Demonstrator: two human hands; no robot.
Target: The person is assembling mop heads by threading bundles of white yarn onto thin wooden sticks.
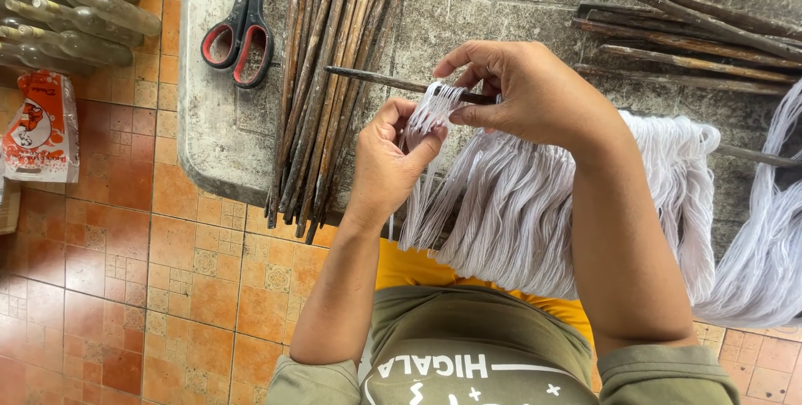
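Grey concrete slab over orange tiles: thin dark wooden stick lies left-right, strung with white cotton yarn fringe; right hand pinches stick from above; left hand grips a yarn loop just below.
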